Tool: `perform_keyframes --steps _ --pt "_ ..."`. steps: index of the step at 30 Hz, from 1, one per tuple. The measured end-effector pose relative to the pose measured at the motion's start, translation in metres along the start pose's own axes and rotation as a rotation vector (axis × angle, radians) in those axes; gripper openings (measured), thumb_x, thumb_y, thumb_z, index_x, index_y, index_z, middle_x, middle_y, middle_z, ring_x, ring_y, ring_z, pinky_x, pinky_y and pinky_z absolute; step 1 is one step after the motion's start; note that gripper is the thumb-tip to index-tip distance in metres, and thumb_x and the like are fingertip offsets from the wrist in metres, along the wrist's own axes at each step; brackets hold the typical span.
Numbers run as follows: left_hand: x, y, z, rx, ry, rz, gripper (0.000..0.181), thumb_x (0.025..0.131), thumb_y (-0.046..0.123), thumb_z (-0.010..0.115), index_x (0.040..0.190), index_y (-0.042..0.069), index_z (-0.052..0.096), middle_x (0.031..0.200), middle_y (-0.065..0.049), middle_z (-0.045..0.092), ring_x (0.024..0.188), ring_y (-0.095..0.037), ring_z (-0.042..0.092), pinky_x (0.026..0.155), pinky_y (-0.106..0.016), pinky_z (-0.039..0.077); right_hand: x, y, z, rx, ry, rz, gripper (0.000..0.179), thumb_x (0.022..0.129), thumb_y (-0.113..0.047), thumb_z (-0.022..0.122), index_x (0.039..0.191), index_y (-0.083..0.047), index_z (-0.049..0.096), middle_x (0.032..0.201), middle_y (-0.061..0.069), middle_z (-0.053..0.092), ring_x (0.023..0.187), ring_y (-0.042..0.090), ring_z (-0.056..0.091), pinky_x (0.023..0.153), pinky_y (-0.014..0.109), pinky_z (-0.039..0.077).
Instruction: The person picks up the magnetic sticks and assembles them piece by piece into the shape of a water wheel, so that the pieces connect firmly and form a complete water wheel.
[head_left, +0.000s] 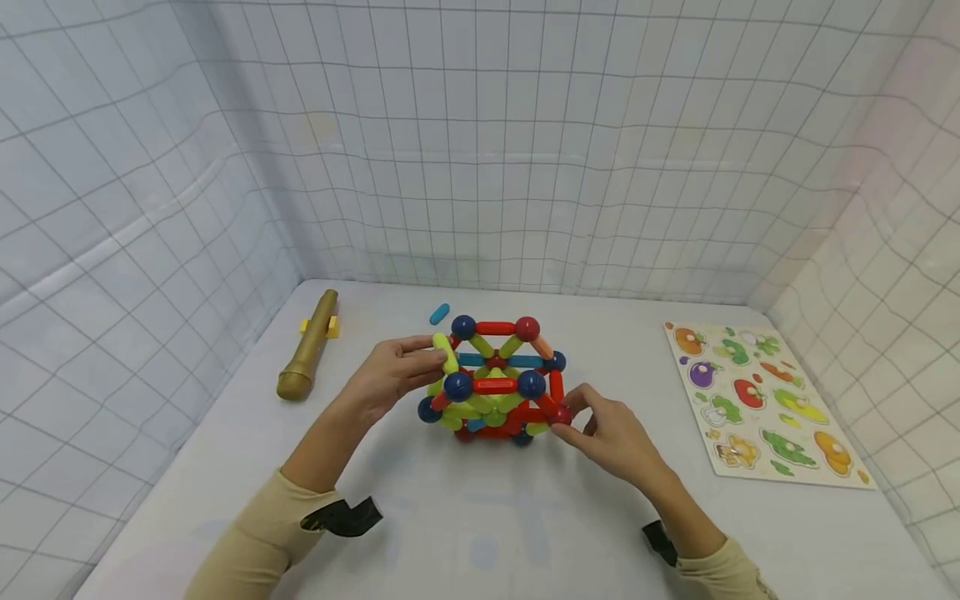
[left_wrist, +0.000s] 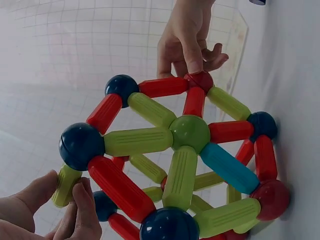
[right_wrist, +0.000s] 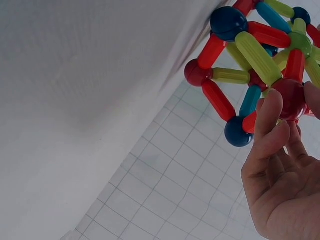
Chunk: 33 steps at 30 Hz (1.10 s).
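Note:
A structure of coloured rods and balls (head_left: 493, 385) stands on the white table between both hands. My left hand (head_left: 397, 371) pinches a yellow-green rod (head_left: 446, 353) between thumb and fingers at the structure's upper left. In the left wrist view that rod (left_wrist: 66, 186) meets a dark blue ball (left_wrist: 82, 146). At the lower right corner, my right hand (head_left: 611, 433) grips a red ball (head_left: 559, 415) between thumb and fingers. The right wrist view shows fingers around this red ball (right_wrist: 290, 98), with red and yellow-green rods joined to it.
A loose blue rod (head_left: 439, 314) lies behind the structure. A gold-brown tube (head_left: 308, 348) with yellow pieces beside it is at the left. On the right lies a vegetable puzzle board (head_left: 765, 404). White grid-patterned walls (head_left: 517, 150) enclose the table's back and sides.

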<state>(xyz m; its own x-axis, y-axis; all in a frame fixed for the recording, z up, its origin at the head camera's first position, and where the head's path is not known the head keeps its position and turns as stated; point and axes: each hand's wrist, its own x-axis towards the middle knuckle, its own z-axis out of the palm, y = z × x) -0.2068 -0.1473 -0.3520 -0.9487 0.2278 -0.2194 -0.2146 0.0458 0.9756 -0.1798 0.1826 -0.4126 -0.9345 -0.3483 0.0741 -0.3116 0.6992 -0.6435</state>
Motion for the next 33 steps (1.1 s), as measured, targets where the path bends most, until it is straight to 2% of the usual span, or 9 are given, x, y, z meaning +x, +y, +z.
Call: perform_keyframes --steps 5,10,15,20,24,29,31,33 --pt "0.007 -0.001 0.002 0.004 0.019 -0.070 0.050 0.098 0.033 0.057 0.133 -0.003 0.053 0.099 0.002 0.066 0.091 -0.011 0.064 0.087 -0.021 0.053 0.000 0.000 0.000 -0.001 -0.001 -0.001 0.035 0.085 -0.037 0.073 0.111 -0.020 0.057 0.097 -0.004 0.068 0.066 0.009 0.053 0.056 0.021 0.048" --pt "0.015 0.003 0.007 0.083 0.003 -0.141 0.049 0.095 0.045 0.058 0.120 0.003 0.063 0.094 0.000 0.058 0.082 -0.015 0.052 0.077 -0.025 0.046 0.000 0.001 -0.001 -0.011 0.004 0.002 0.035 0.085 -0.037 0.073 0.111 -0.019 0.057 0.097 -0.003 0.068 0.067 0.010 0.053 0.056 0.021 0.047" --pt "0.024 0.004 0.009 0.105 -0.026 -0.166 0.044 0.095 0.046 0.059 0.106 0.005 0.067 0.086 0.000 0.055 0.074 -0.015 0.045 0.067 -0.024 0.038 0.000 0.001 -0.001 -0.013 0.004 -0.004 0.036 0.085 -0.039 0.073 0.111 -0.019 0.057 0.097 -0.004 0.068 0.067 0.010 0.054 0.056 0.021 0.047" --pt "0.032 0.002 0.009 0.104 -0.027 -0.171 0.040 0.095 0.046 0.058 0.099 0.007 0.068 0.078 0.002 0.052 0.073 -0.015 0.044 0.065 -0.025 0.037 0.000 0.000 -0.001 -0.014 0.010 -0.009 0.035 0.085 -0.037 0.074 0.111 -0.019 0.057 0.097 -0.004 0.068 0.066 0.009 0.054 0.056 0.021 0.047" --pt "0.038 0.003 0.012 0.109 -0.014 -0.184 0.042 0.094 0.048 0.059 0.100 0.008 0.068 0.075 0.003 0.050 0.074 -0.015 0.045 0.065 -0.025 0.038 0.000 0.000 -0.001 -0.016 0.010 -0.008 0.035 0.086 -0.037 0.073 0.111 -0.019 0.057 0.097 -0.004 0.068 0.065 0.008 0.053 0.055 0.021 0.047" --pt "0.045 0.006 0.015 0.133 -0.017 -0.211 0.047 0.094 0.049 0.058 0.109 0.005 0.066 0.077 0.002 0.052 0.076 -0.015 0.046 0.068 -0.026 0.039 0.000 0.000 -0.002 -0.014 0.013 -0.005 0.034 0.086 -0.036 0.073 0.110 -0.019 0.057 0.096 -0.004 0.068 0.064 0.008 0.053 0.055 0.021 0.047" --pt "0.046 0.007 0.012 0.151 -0.029 -0.211 0.050 0.094 0.050 0.057 0.111 0.003 0.065 0.077 0.002 0.052 0.076 -0.015 0.047 0.069 -0.026 0.041 0.000 0.000 -0.002 -0.011 0.011 -0.002 0.034 0.085 -0.035 0.074 0.110 -0.019 0.057 0.096 -0.004 0.068 0.064 0.008 0.053 0.055 0.021 0.047" --pt "0.046 0.007 0.005 0.179 -0.031 -0.200 0.053 0.096 0.050 0.054 0.115 0.002 0.064 0.078 0.004 0.058 0.074 -0.014 0.047 0.068 -0.025 0.040 0.001 -0.001 -0.001 -0.006 0.002 0.001 0.034 0.085 -0.035 0.074 0.110 -0.019 0.057 0.097 -0.004 0.068 0.064 0.008 0.053 0.055 0.021 0.047"
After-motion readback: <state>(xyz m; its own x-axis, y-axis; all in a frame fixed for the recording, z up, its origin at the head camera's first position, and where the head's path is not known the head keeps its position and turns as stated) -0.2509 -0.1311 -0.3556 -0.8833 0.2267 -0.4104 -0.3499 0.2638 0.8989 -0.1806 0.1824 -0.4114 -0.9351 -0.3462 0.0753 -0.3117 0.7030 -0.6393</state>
